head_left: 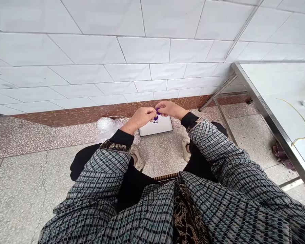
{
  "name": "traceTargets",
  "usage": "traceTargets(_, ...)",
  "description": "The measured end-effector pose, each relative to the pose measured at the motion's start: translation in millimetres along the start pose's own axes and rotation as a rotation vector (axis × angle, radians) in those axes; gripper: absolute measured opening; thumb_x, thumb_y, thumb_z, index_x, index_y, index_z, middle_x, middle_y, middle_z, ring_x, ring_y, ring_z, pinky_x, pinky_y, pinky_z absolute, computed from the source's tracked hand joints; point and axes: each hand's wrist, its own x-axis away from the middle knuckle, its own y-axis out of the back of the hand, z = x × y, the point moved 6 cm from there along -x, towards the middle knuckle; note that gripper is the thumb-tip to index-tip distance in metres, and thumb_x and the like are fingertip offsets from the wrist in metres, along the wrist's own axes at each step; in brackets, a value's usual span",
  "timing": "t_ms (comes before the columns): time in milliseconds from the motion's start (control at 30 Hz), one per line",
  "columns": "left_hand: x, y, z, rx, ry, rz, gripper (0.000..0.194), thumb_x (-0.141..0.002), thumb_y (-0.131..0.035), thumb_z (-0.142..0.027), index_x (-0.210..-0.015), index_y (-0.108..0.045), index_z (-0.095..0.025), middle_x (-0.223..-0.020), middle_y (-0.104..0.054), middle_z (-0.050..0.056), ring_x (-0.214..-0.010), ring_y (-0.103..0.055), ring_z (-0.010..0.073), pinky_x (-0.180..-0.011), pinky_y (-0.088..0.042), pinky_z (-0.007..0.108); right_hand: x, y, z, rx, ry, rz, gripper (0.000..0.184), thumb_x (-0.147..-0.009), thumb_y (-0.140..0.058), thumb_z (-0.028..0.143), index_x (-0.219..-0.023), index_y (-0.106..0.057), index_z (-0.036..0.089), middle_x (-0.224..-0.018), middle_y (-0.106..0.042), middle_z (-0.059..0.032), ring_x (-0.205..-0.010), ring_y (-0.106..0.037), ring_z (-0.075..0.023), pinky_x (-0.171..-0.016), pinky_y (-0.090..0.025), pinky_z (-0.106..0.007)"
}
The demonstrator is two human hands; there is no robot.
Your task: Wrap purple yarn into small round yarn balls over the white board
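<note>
My left hand (141, 117) and my right hand (169, 108) meet in front of me, both with fingers pinched together on a small purple thing (157, 112) held between them. Below the hands, a white flat box (156, 126) lies on the floor with a few purple bits on it. A white ball of thread in a clear bag (106, 125) sits on the floor just left of my left hand. What exactly the purple thing is I cannot make out.
I sit facing a white tiled wall (132, 51) with a brown skirting strip. A steel-framed table (277, 112) stands at the right, with a yellow cord (301, 118) on its top. My knees and shoes rest on speckled floor.
</note>
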Motion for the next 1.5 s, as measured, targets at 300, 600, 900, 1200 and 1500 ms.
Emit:
traceTargets(300,-1,-10.2,4,0.016,0.023,0.092,0.018,-0.083,-0.057,-0.017,-0.066,-0.062,-0.018,-0.061,-0.06,-0.001,-0.061,-0.058,0.0134,-0.067,-0.047,0.026,-3,9,4,-0.428,-0.021,0.006,0.021,-0.101,-0.057,-0.002,-0.087,-0.061,0.014,-0.06,-0.064,0.002,-0.052,-0.058,-0.0071,-0.047,-0.042,-0.014)
traceTargets(600,-3,-4.6,4,-0.049,0.072,0.062,0.021,-0.082,-0.058,-0.016,-0.061,-0.06,-0.018,-0.061,-0.061,0.0,-0.061,-0.056,0.0127,-0.065,-0.043,0.026,9,-5,1,0.033,0.046,0.353,0.023,-0.089,-0.066,-0.008,-0.079,-0.069,0.013,-0.06,-0.066,0.0015,-0.051,-0.058,-0.0074,-0.049,-0.047,-0.017)
traceTargets(900,-3,-5.8,2,-0.069,0.012,0.0,0.018,-0.084,-0.055,-0.016,-0.068,-0.064,-0.017,-0.062,-0.061,0.0,-0.059,-0.056,0.012,-0.062,-0.04,0.025,-7,6,-5,-0.195,-0.012,-0.062,0.025,-0.097,-0.06,-0.008,-0.086,-0.062,0.014,-0.058,-0.062,0.0029,-0.05,-0.056,-0.007,-0.048,-0.045,-0.015)
traceTargets(1200,-4,-17.2,7,-0.033,0.084,0.113,0.018,-0.085,-0.057,-0.015,-0.07,-0.067,-0.017,-0.064,-0.062,0.0,-0.061,-0.059,0.0127,-0.065,-0.045,0.025,-5,5,-2,-0.408,-0.045,0.088,0.023,-0.104,-0.057,0.003,-0.085,-0.064,0.013,-0.064,-0.064,-0.0008,-0.056,-0.057,-0.0072,-0.051,-0.046,-0.014)
traceTargets(1500,-4,-5.5,11,-0.149,0.095,0.061,0.021,-0.081,-0.058,-0.018,-0.06,-0.061,-0.018,-0.059,-0.06,0.0,-0.059,-0.055,0.0134,-0.061,-0.038,0.027,3,-5,-7,0.238,0.028,0.274,0.021,-0.085,-0.073,-0.006,-0.076,-0.07,0.012,-0.059,-0.061,0.0032,-0.05,-0.049,-0.0063,-0.046,-0.039,-0.018)
